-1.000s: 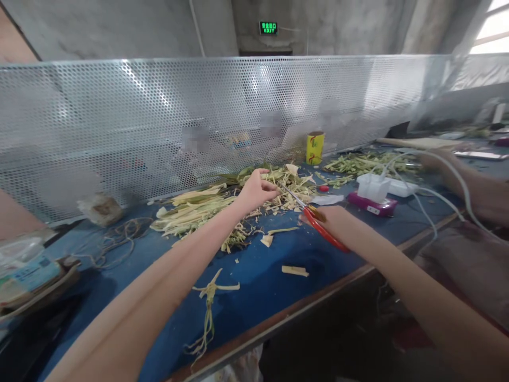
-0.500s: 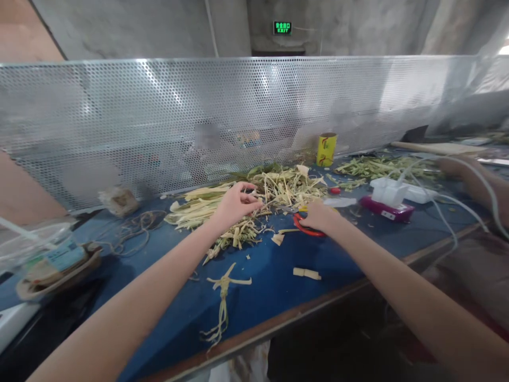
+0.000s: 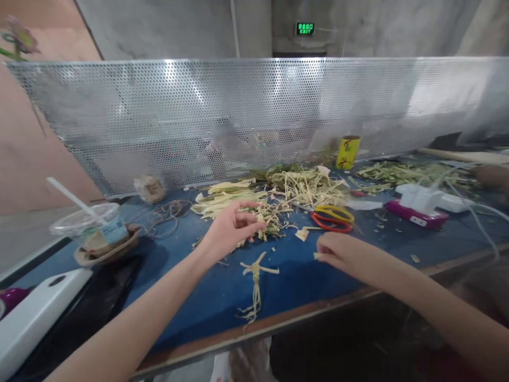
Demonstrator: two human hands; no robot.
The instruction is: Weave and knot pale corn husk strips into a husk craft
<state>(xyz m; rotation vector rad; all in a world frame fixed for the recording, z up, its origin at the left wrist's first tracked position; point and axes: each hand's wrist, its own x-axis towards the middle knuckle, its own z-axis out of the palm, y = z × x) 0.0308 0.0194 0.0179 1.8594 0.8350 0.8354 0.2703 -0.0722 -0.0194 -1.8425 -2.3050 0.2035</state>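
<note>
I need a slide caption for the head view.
Right hand pinching a pale piece, left hand by plant strips, scissors lying nearby.

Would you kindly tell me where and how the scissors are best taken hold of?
Probably by the red and yellow handle loops, coming from the near right. The scissors lie with these loops to the right and the blades pointing left toward the plant scraps. The right hand is nearer, though it seems to pinch a pale piece.

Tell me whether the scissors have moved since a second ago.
Yes. Judged against the yellow tube, the scissors have shifted left; they now lie on the table, out of the right hand.
</note>
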